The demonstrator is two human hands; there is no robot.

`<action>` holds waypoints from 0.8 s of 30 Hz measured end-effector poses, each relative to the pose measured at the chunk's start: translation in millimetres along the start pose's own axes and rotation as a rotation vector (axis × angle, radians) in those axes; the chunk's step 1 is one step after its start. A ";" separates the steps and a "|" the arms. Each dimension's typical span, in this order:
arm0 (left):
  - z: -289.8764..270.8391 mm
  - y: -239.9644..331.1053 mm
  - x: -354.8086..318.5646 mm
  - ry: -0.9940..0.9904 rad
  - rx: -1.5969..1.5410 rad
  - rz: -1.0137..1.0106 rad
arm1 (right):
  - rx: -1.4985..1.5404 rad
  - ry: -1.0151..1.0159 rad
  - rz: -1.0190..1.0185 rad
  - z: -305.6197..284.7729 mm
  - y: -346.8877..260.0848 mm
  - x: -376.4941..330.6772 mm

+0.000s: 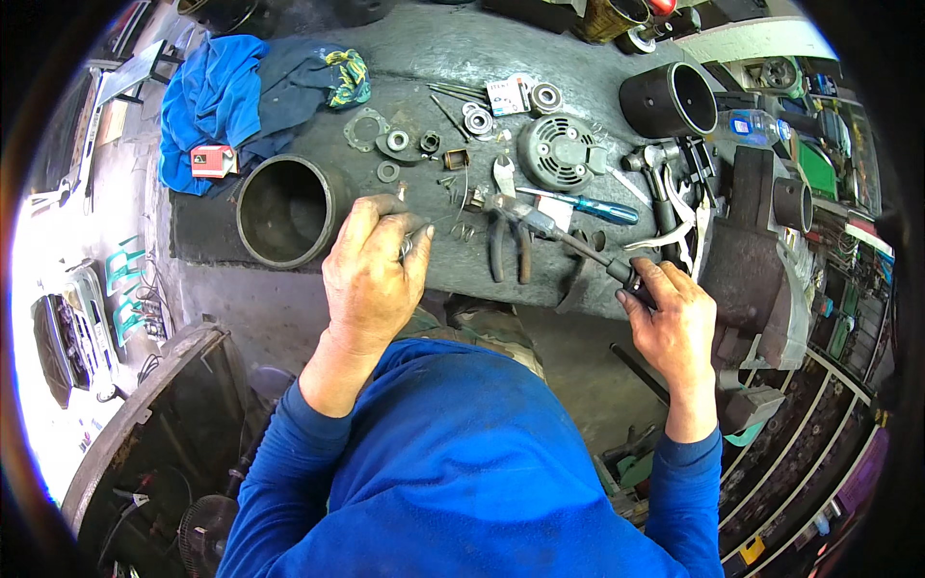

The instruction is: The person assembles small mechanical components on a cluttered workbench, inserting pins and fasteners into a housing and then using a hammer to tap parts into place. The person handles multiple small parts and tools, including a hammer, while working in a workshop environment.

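My left hand [371,275] is closed around a small metal part [407,246] at the near edge of the grey workbench [443,58]; most of the part is hidden by my fingers. My right hand [674,313] grips the black handle of a long tool [578,249] whose shaft runs up-left to a small metal assembly [480,200] lying on the bench. Black-handled pliers [509,246] lie between my hands. A blue-handled screwdriver [593,205] lies just beyond them.
A dark pipe section [284,207] sits left of my left hand, another dark cylinder [665,96] at back right. A round vented metal cover [559,149], bearings [479,121], washers, a gasket, a hammer [655,169] and blue cloths [217,96] lie on the bench. A heavy vise [756,241] stands right.
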State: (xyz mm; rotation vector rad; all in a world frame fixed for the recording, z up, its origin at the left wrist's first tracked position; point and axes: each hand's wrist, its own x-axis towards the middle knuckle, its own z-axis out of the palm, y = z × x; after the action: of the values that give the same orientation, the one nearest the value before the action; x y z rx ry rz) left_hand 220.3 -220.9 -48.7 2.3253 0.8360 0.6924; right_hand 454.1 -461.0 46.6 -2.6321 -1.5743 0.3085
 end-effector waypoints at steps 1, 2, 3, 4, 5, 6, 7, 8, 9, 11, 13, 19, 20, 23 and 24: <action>-0.9 -0.4 -0.3 -0.002 -0.005 -0.011 | 0.010 -0.005 0.005 -0.2 -0.8 1.1; -1.7 -0.8 -0.7 0.007 -0.002 -0.002 | -0.002 0.001 -0.006 -0.2 -1.4 2.1; -2.5 -1.4 -1.1 0.013 -0.002 0.001 | -0.003 0.005 -0.009 0.1 -2.0 2.9; -3.1 -2.1 -1.7 0.018 -0.003 0.003 | 0.009 0.008 -0.006 0.3 -2.5 3.7; -3.5 -2.5 -2.3 0.021 -0.006 -0.005 | -0.008 0.005 -0.011 0.4 -2.9 4.3; -3.5 -3.1 -3.1 0.024 -0.010 -0.013 | -0.013 0.003 -0.009 0.5 -3.3 4.6; -3.9 -3.2 -3.8 0.027 -0.014 -0.022 | -0.019 0.000 -0.007 0.1 -3.8 4.7; -0.9 -6.7 -1.2 0.041 -0.015 -0.011 | -0.027 0.017 -0.010 3.2 -3.0 8.1; -1.0 -6.9 -2.0 0.040 -0.017 -0.014 | -0.032 0.014 -0.009 2.8 -3.2 8.2; -1.7 -7.9 -3.8 0.042 -0.020 -0.020 | -0.031 0.009 -0.005 2.1 -3.0 8.3; -2.4 -8.6 -5.7 0.046 -0.022 -0.026 | -0.022 0.006 0.003 0.9 -2.3 8.4; -4.0 -10.1 -9.9 0.057 -0.004 -0.030 | -0.014 0.012 0.002 1.0 -2.4 8.2; -4.1 -9.9 -10.2 0.059 -0.006 -0.033 | -0.035 0.018 -0.017 0.9 -2.5 8.7; -4.9 -8.4 -11.8 0.056 -0.020 -0.054 | -0.052 0.021 -0.043 0.0 -3.0 9.6; -5.8 -7.4 -12.8 0.049 -0.031 -0.068 | -0.056 0.013 -0.044 -1.3 -3.1 9.8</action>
State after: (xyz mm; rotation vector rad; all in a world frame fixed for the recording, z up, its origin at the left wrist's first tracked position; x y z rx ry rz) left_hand 205.1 -223.0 -52.9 2.2499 0.9148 0.7302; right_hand 456.2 -450.8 46.9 -2.6306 -1.6578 0.2482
